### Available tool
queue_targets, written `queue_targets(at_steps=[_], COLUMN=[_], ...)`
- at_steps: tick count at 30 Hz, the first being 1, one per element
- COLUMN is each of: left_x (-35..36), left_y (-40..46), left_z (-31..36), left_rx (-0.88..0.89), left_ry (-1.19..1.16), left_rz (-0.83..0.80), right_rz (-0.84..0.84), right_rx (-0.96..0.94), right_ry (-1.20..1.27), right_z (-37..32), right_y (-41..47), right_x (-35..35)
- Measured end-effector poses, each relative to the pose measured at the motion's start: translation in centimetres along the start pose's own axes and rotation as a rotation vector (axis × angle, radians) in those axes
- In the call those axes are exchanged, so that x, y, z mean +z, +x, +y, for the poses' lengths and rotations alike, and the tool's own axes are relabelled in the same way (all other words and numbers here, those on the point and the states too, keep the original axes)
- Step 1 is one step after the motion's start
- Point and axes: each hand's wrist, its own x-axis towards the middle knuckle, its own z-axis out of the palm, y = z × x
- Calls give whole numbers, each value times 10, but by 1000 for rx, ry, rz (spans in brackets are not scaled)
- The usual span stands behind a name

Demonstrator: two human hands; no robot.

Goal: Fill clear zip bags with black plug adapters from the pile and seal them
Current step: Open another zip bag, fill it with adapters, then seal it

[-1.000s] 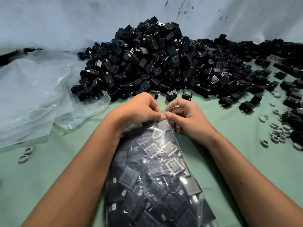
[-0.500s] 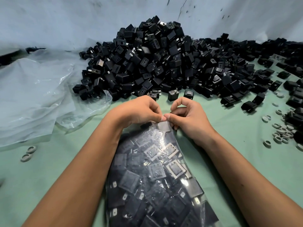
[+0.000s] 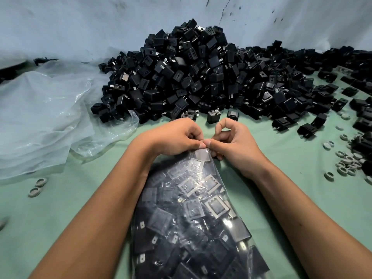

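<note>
The clear zip bag (image 3: pixel 193 224) lies on the green bench (image 3: pixel 70 228) in the lower middle of the frame, between the two forearms, its mouth pointing away toward the pile. It is packed tight with black plug adapters (image 3: pixel 161 220), so it likely handles as a heavy, lumpy sack: the film is thin, soft and slick, and the hard corners and metal prongs inside could snag or puncture it if it is dragged. Lifting by the mouth alone would strain the seal; the safer hold is probably under the belly, with the mouth strip taken only for closing. Through the glossy, wrinkled film show dark square housings, pale metal frames and small silver blades.

At the bag's far end the left hand (image 3: pixel 175 137) and right hand (image 3: pixel 235 141) meet thumb to thumb, each grip pressed together and pinching the narrow mouth strip (image 3: pixel 202 154). The sealing appears to be under way; whether the zip is closed across its whole width cannot be told.

Beyond the hands, in the upper middle, rises the big pile (image 3: pixel 201 77) of loose adapters, spreading to the right edge. Crumpled clear plastic sheeting (image 3: pixel 40 117) lies at the left, and small grey rings (image 3: pixel 346 164) scatter at the right.
</note>
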Motion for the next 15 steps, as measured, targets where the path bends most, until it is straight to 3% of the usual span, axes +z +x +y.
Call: queue_targets(at_steps=[7,15], left_x=[0,0], left_y=[-1,1], left_z=[-2,-6], left_rx=[28,-15], left_ry=[3,-124], left_rz=[5,14], right_rz=[-116,-105], right_rx=[38,11], right_ry=[-253,-250], right_z=[-5,-7], right_y=[-1,-3], right_x=[-5,-2])
